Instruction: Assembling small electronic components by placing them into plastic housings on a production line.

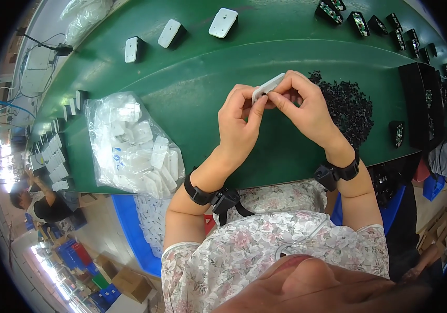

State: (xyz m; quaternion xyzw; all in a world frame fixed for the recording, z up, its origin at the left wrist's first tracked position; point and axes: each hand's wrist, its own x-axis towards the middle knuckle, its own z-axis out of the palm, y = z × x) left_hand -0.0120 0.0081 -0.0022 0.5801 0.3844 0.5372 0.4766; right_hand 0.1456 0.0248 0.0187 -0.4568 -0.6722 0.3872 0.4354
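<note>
Over the middle of the green table, my two hands hold one white plastic cover (269, 86) between them, tilted with its right end higher. My left hand (238, 116) pinches its lower left end between thumb and fingers. At its right end my right hand (302, 107) is closed, the thumb and fingertips pressed to the edge near a small dark spot. Whether the fingertips also hold a small part cannot be made out. Just right of my right hand spreads a heap of small black plastic parts (351, 107). To the left lies a clear bag (134, 146) full of similar white covers.
White-topped black housings (223, 23) stand along the table's far side. Open black housings with green circuit boards (359, 24) are at the far right, near a black box (419, 104). More white-faced units (54, 161) line the left edge. A blue bin (129, 224) sits below the table edge.
</note>
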